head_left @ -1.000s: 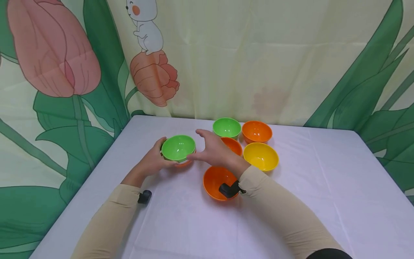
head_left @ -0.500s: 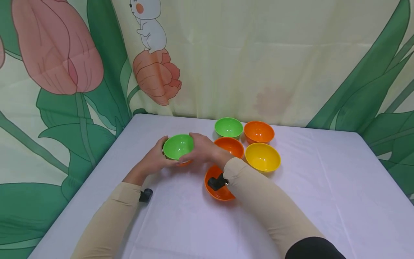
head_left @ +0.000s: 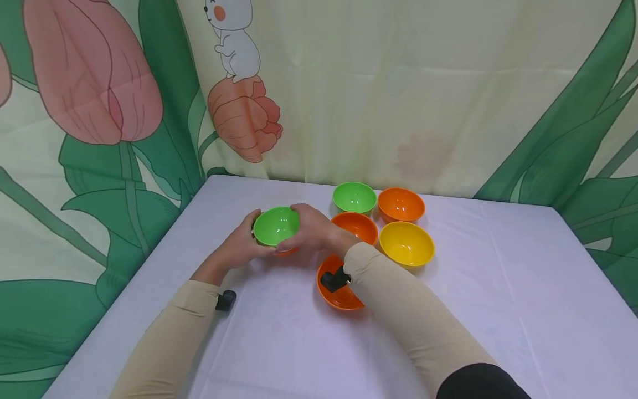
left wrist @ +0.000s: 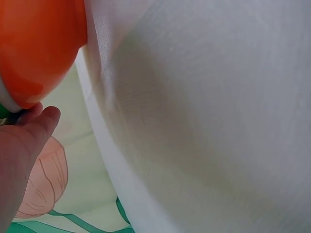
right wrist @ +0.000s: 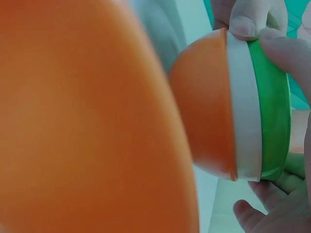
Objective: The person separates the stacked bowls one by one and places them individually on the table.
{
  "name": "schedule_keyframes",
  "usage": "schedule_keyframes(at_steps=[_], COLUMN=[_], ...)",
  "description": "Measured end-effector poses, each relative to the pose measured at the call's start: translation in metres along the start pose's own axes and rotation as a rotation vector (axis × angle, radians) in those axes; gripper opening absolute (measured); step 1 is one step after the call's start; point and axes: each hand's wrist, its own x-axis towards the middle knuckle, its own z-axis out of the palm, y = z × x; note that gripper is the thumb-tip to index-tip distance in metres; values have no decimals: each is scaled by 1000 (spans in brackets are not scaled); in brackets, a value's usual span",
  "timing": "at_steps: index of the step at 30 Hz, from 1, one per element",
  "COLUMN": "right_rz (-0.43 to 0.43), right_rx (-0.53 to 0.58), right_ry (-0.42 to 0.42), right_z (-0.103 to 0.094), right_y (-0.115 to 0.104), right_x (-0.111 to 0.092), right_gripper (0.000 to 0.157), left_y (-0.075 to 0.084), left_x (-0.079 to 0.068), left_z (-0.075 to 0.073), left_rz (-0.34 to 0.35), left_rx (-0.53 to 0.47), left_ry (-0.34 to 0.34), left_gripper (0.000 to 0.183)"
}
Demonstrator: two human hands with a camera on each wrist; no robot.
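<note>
A green bowl [head_left: 276, 226] tops a nested stack on the left half of the table. Beneath it the right wrist view shows a white bowl [right wrist: 245, 107], then an orange bowl [right wrist: 206, 109] at the bottom. My left hand [head_left: 242, 244] holds the stack's left side, thumb at the front near the rims. From the right, my right hand [head_left: 314, 228] grips the green bowl, its thumb on the near side. The left wrist view shows the orange bowl's base close to the tablecloth; whether they touch I cannot tell.
Right of the stack stand another green bowl [head_left: 354, 198], an orange bowl [head_left: 401, 204], a yellow bowl [head_left: 406, 244] and a partly covered orange bowl [head_left: 355, 224]. One more orange bowl [head_left: 341, 296] lies under my right wrist. A printed curtain [head_left: 374, 100] hangs behind the table.
My right hand, held apart from the stack a second ago, has moved left and taken hold of the green bowl's right side. My left hand has kept its hold.
</note>
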Motion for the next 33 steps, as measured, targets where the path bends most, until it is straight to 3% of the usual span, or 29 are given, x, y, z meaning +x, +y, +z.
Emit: schedule_keyframes(at_steps=[12,33], right_rz=[16,-7], right_rx=[-6,10], right_ry=[64,141], right_z=[5,-5], right_y=[3,-4], right_x=[-2,-14], right_gripper=[100,95], left_y=[-1,1], left_x=[0,-2], left_z=[1,2], left_rz=[-8,-15], left_rx=[-16,-37], left_ry=[3,8], left_gripper=[112,114])
